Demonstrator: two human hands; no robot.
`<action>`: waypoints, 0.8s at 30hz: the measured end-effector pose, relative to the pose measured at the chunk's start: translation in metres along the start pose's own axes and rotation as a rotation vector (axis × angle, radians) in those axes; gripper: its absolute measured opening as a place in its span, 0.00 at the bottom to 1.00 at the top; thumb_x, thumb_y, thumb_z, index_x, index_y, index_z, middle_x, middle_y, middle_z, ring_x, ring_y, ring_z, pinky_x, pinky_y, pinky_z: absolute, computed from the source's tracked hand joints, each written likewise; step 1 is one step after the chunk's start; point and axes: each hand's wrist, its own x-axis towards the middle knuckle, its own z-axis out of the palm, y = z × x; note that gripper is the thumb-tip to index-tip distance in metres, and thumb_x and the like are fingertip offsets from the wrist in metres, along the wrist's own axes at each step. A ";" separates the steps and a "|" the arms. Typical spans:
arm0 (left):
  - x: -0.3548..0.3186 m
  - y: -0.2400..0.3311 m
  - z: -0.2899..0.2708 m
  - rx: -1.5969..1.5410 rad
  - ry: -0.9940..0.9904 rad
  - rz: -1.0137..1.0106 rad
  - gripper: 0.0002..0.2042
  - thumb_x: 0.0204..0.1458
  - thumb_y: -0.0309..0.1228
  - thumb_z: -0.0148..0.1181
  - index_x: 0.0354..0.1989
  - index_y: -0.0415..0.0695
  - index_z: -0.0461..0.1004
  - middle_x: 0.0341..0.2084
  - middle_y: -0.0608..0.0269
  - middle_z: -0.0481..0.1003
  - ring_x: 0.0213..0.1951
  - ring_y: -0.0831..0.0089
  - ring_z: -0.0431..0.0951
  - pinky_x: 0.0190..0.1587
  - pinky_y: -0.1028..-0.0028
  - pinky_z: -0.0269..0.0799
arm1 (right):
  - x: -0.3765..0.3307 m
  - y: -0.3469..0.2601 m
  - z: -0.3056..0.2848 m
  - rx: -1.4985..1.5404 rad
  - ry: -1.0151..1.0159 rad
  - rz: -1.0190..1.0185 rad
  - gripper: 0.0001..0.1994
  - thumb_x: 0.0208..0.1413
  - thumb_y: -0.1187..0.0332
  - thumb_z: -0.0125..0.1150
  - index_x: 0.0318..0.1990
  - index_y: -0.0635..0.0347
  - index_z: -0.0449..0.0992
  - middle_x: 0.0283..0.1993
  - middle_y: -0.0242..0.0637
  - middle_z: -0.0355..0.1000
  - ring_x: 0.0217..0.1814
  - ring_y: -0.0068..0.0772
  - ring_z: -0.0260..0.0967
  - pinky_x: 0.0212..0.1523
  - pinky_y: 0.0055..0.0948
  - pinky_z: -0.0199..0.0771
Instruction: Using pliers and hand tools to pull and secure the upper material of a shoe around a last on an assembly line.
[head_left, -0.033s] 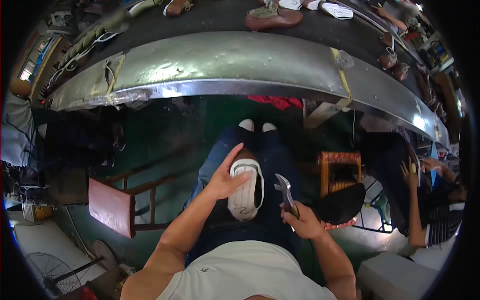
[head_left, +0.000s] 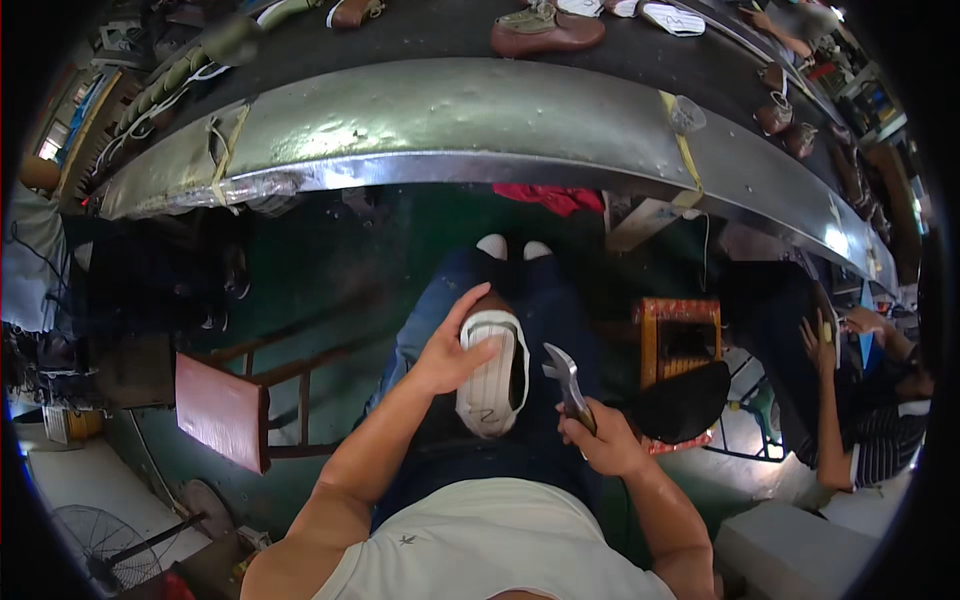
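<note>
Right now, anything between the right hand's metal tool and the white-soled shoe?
Nothing in the head view: only a narrow gap over dark blue trousers separates the metal pincers from the white-soled shoe.

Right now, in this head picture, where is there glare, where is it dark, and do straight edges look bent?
Head view: glare shines on the metal bench edge; under it, the floor beside the wooden chair is dark. The bench curves from fisheye distortion. The white shoe, left hand and right hand with its metal tool look sharp.
</note>
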 end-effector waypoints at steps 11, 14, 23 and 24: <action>-0.019 -0.005 -0.005 0.443 0.018 0.198 0.29 0.67 0.43 0.55 0.73 0.47 0.56 0.65 0.55 0.65 0.67 0.65 0.63 0.69 0.66 0.56 | 0.020 -0.042 0.018 0.116 -0.193 -0.015 0.14 0.68 0.66 0.54 0.53 0.66 0.74 0.40 0.37 0.79 0.46 0.27 0.78 0.46 0.30 0.76; -0.017 0.014 -0.002 0.563 0.024 0.248 0.28 0.67 0.41 0.54 0.71 0.44 0.58 0.69 0.49 0.60 0.72 0.58 0.58 0.72 0.64 0.53 | 0.026 -0.063 0.004 0.334 -0.333 0.123 0.12 0.69 0.66 0.53 0.53 0.64 0.73 0.45 0.38 0.77 0.41 0.28 0.76 0.44 0.31 0.78; 0.007 -0.011 -0.030 0.415 -0.028 0.200 0.22 0.65 0.33 0.58 0.66 0.42 0.66 0.67 0.56 0.64 0.70 0.65 0.60 0.71 0.67 0.55 | 0.081 -0.013 0.013 -0.351 -0.124 -0.078 0.13 0.67 0.63 0.57 0.46 0.66 0.74 0.30 0.45 0.77 0.34 0.42 0.78 0.37 0.38 0.76; 0.009 -0.015 -0.033 0.382 -0.031 0.199 0.22 0.65 0.31 0.58 0.66 0.42 0.66 0.68 0.58 0.63 0.69 0.66 0.61 0.70 0.67 0.55 | 0.090 0.007 0.019 -0.418 0.008 -0.210 0.13 0.66 0.62 0.58 0.47 0.65 0.74 0.32 0.48 0.77 0.37 0.49 0.78 0.39 0.41 0.76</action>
